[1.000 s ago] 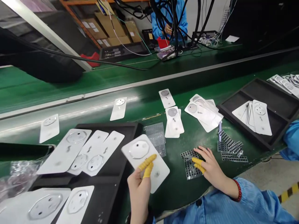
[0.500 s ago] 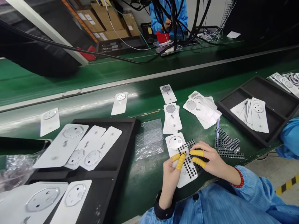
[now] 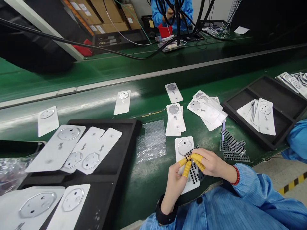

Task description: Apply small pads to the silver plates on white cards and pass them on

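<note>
My left hand (image 3: 177,179), in yellow finger cots, pinches a clear sheet of black dot pads (image 3: 194,175). On the same sheet, the yellow-tipped fingers of my right hand (image 3: 208,162) are closed, their tips meeting the left fingertips. Whether a single pad is between them is hidden. Below the sheet lies a white card-like plate (image 3: 178,150) with a silver octagonal part, partly covered by both hands. More strips of dot pads (image 3: 232,145) lie to the right, touching a thin lilac strip (image 3: 223,129).
Similar white plates (image 3: 203,110) lie in piles farther back. A black tray (image 3: 130,140) with plates stands left, another black tray (image 3: 271,143) right. Bubble wrap (image 3: 151,143) lies between. Dark cables (image 3: 177,22) hang ahead. A person in blue (image 3: 184,12) is across the bench.
My right fingers have moved left and closed in against the left fingertips over the sheet. The plate under my hands appears shifted slightly right. The view has moved a little.
</note>
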A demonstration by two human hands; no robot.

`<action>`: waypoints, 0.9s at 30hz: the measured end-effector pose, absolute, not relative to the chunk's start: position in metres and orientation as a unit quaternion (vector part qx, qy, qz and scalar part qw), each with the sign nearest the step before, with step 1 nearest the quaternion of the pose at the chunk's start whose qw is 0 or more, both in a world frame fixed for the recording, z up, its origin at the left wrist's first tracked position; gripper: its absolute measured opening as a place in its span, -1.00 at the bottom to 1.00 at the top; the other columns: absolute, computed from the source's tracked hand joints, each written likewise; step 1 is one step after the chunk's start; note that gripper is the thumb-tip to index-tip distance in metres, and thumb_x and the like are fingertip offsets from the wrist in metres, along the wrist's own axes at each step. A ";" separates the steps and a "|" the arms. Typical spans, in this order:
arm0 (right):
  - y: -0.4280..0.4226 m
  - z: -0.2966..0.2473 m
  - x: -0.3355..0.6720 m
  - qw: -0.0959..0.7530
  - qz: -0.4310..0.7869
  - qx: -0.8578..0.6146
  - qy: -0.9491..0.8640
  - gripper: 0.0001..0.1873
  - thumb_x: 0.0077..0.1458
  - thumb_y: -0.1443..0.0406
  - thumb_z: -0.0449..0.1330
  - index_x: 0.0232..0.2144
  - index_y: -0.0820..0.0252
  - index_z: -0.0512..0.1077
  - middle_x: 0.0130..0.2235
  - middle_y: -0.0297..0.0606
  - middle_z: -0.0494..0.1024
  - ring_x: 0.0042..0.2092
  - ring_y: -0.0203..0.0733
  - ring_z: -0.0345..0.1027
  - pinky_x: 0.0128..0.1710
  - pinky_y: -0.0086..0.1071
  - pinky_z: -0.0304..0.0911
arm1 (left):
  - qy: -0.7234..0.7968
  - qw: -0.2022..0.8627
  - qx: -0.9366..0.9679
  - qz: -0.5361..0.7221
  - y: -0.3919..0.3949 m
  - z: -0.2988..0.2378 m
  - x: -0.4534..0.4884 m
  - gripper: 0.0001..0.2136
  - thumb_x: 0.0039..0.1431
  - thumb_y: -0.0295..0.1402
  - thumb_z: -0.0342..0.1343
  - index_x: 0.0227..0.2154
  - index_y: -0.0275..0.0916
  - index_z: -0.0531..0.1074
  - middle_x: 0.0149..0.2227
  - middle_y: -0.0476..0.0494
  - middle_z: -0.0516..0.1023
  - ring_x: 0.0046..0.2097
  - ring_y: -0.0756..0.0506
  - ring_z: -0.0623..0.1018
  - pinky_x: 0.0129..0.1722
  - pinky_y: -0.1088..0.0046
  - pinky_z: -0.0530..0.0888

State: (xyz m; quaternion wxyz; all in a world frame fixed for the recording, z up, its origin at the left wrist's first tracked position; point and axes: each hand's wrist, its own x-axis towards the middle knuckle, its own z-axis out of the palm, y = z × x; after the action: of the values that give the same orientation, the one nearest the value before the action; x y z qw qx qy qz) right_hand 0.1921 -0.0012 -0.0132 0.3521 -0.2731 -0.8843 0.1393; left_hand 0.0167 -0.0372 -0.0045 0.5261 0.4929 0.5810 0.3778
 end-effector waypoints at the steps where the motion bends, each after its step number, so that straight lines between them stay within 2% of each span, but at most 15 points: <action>1: 0.000 -0.017 0.192 0.349 0.156 -0.282 -0.880 -0.80 0.18 0.51 -0.04 -0.16 0.33 0.30 -0.17 0.01 0.44 -0.12 -0.12 0.39 -0.19 -0.28 0.46 | 0.582 0.526 0.497 0.371 -0.036 -0.006 0.017 -0.73 0.05 -0.32 0.11 -0.27 -0.34 0.64 -0.22 -0.27 0.68 -0.17 -0.28 0.64 -0.09 0.20 0.54; 6: 0.001 -0.034 0.194 0.317 0.202 -0.327 -0.867 -0.84 0.25 0.43 -0.05 -0.15 0.27 0.27 -0.26 -0.10 0.47 -0.26 -0.18 0.43 -0.31 -0.33 0.45 | 0.631 0.497 0.486 0.344 -0.034 -0.015 -0.002 -0.68 -0.02 -0.24 0.22 -0.25 -0.35 0.62 -0.23 -0.30 0.68 -0.13 -0.34 0.64 -0.07 0.15 0.55; 9: 0.003 -0.031 0.199 0.296 0.223 -0.329 -0.869 -0.86 0.26 0.43 -0.03 -0.20 0.24 0.32 -0.25 -0.11 0.49 -0.21 -0.17 0.45 -0.25 -0.31 0.46 | 0.698 0.434 0.451 0.348 -0.043 -0.011 -0.029 -0.53 0.04 -0.15 0.20 -0.06 -0.37 0.53 -0.07 -0.39 0.62 0.00 -0.40 0.57 0.04 0.02 0.47; 10: 0.005 -0.027 0.200 0.296 0.234 -0.329 -0.866 -0.86 0.26 0.43 -0.02 -0.21 0.23 0.32 -0.24 -0.12 0.49 -0.20 -0.19 0.45 -0.24 -0.33 0.45 | 0.719 0.400 0.438 0.363 -0.048 -0.006 -0.035 -0.45 0.08 -0.14 0.18 0.08 -0.37 0.43 0.03 -0.41 0.55 0.07 -0.40 0.52 0.09 0.00 0.43; 12: 0.008 -0.014 0.201 0.329 0.260 -0.342 -0.841 -0.88 0.24 0.43 0.02 -0.22 0.22 0.34 -0.22 -0.15 0.48 -0.20 -0.23 0.44 -0.22 -0.37 0.44 | 0.734 0.345 0.413 0.413 -0.058 0.007 -0.036 -0.24 0.11 -0.16 0.18 0.32 -0.27 0.04 0.26 -0.39 0.30 0.22 -0.35 0.37 0.18 0.08 0.36; 13: 0.010 -0.007 0.199 0.359 0.268 -0.351 -0.822 -0.90 0.23 0.43 0.05 -0.22 0.22 0.35 -0.21 -0.16 0.48 -0.19 -0.25 0.43 -0.21 -0.38 0.43 | 0.728 0.339 0.401 0.441 -0.063 0.015 -0.031 -0.14 0.12 -0.17 0.20 0.37 -0.19 -0.16 0.33 -0.34 0.17 0.27 -0.31 0.30 0.19 0.15 0.35; 14: 0.010 0.002 0.196 0.393 0.266 -0.356 -0.805 -0.91 0.22 0.43 0.09 -0.22 0.22 0.36 -0.21 -0.17 0.47 -0.18 -0.26 0.42 -0.18 -0.37 0.43 | 0.712 0.357 0.390 0.462 -0.066 0.023 -0.023 -0.08 0.12 -0.16 0.21 0.38 -0.13 -0.27 0.36 -0.30 0.09 0.29 -0.29 0.28 0.17 0.22 0.39; 15: 0.010 0.010 0.193 0.424 0.252 -0.353 -0.795 -0.90 0.20 0.43 0.11 -0.22 0.22 0.37 -0.20 -0.17 0.48 -0.17 -0.27 0.42 -0.13 -0.34 0.42 | 0.695 0.393 0.377 0.469 -0.069 0.031 -0.012 -0.10 0.13 -0.15 0.19 0.38 -0.10 -0.27 0.35 -0.28 0.14 0.26 -0.28 0.33 0.10 0.26 0.46; 17: 0.007 0.025 0.183 0.452 0.193 -0.322 -0.809 -0.88 0.19 0.43 0.15 -0.20 0.23 0.39 -0.19 -0.17 0.50 -0.15 -0.27 0.41 0.01 -0.25 0.38 | 0.665 0.468 0.352 0.464 -0.073 0.042 0.008 -0.22 0.16 -0.14 0.16 0.35 -0.09 -0.09 0.23 -0.26 0.36 0.13 -0.25 0.49 -0.02 0.31 0.55; 20: 0.002 0.040 0.173 0.437 0.112 -0.271 -0.850 -0.87 0.21 0.44 0.12 -0.17 0.31 0.40 -0.17 -0.11 0.53 -0.11 -0.24 0.41 0.10 -0.15 0.32 | 0.643 0.501 0.349 0.462 -0.077 0.047 0.026 -0.35 0.14 -0.17 0.19 0.26 -0.14 0.13 0.04 -0.23 0.55 -0.04 -0.20 0.60 -0.15 0.39 0.60; 24: 0.000 0.050 0.174 0.411 0.088 -0.258 -0.870 -0.81 0.23 0.47 0.02 -0.18 0.36 0.41 -0.16 -0.04 0.54 -0.09 -0.18 0.41 0.08 -0.13 0.36 | 0.610 0.519 0.391 0.455 -0.080 0.044 0.026 -0.43 0.16 -0.21 0.18 0.21 -0.17 0.20 -0.03 -0.26 0.59 -0.16 -0.18 0.64 -0.24 0.40 0.61; 27: 0.001 0.057 0.178 0.399 0.070 -0.239 -0.882 -0.78 0.25 0.48 -0.03 -0.23 0.40 0.43 -0.19 -0.02 0.55 -0.11 -0.17 0.42 0.06 -0.16 0.38 | 0.603 0.538 0.396 0.437 -0.079 0.050 0.025 -0.44 0.16 -0.26 0.17 0.22 -0.17 0.20 0.04 -0.28 0.55 -0.09 -0.21 0.63 -0.22 0.40 0.60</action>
State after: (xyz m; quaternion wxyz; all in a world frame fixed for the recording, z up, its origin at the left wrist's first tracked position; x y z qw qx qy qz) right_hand 0.1782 0.0005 0.0569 0.3992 -0.2392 -0.8824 0.0696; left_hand 0.0251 -0.0787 0.0502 0.5380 0.3959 0.6026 0.4367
